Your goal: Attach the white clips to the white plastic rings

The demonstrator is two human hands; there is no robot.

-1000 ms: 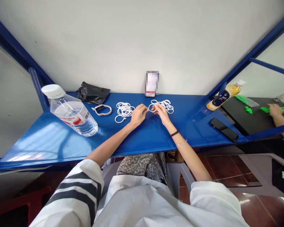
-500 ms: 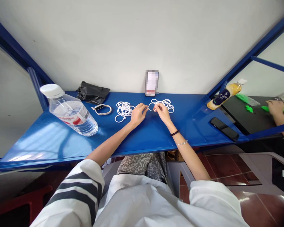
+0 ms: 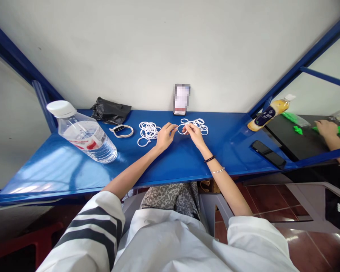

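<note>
Between my two hands is a thin white ring (image 3: 181,129) with a small knob on its left side. My left hand (image 3: 165,136) pinches it at that knob, fingertips pressed together. On the ring's right edge, my right hand (image 3: 195,134) is closed with thumb and forefinger. A heap of similar white rings (image 3: 147,130) lies just left of my left hand. Behind and beside my right hand is another group of white rings (image 3: 200,122), partly hidden by the fingers.
A phone (image 3: 181,100) leans against the wall. On the left are a water bottle (image 3: 87,136), a pale wristband (image 3: 124,131) and a black plastic bag (image 3: 110,110). A juice bottle (image 3: 269,113) and a dark phone (image 3: 268,154) are right. Another person's hand (image 3: 327,128) is beyond the frame.
My hands and the white ring are nearly where they were, with only slight finger movement. At far right, the other person's hand has shifted a little to the left.
</note>
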